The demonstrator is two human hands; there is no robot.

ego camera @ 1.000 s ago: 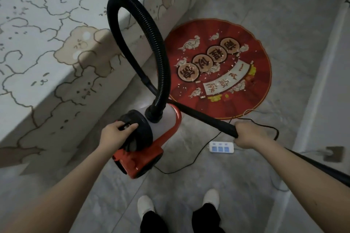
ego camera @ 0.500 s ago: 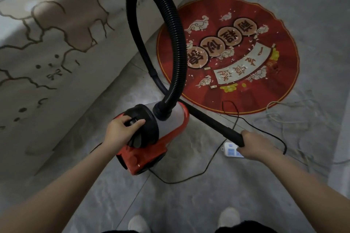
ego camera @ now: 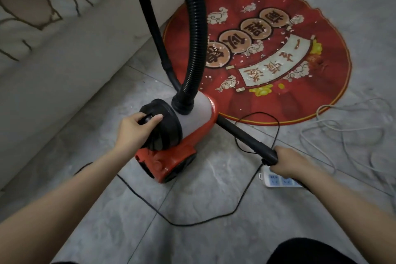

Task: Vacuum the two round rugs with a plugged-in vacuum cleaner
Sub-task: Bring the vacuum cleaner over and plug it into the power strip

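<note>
Since the earlier frames the view has dropped closer to the floor, the red vacuum cleaner (ego camera: 173,148) has come down near the rug's edge, and both hands have kept their grips. Largest in view is the grey tiled floor (ego camera: 192,231), dusted with pale crumbs near the bed. Along the left runs the side of a bed (ego camera: 64,49) under a cream cover printed with brown outlines. Beyond the vacuum lies the round red rug (ego camera: 321,38), printed with coin shapes and a white scroll and scattered with small white scraps; only this one rug is in view. A black ribbed hose (ego camera: 196,34) rises from the top of the vacuum cleaner, loops out past the upper edge and comes back down behind the machine. Whether the machine touches the floor I cannot tell. A black wand (ego camera: 246,137) runs from behind the vacuum toward the right hand (ego camera: 287,162), whose fingers are wrapped around its near end. The left hand (ego camera: 134,130) grips the black handle on the round rear cap of the vacuum, thumb on top. A thin black cord (ego camera: 214,218) curves across the tiles toward a white power strip (ego camera: 276,180) just under the right hand. Loose pale cables (ego camera: 353,126) lie at the right.
</note>
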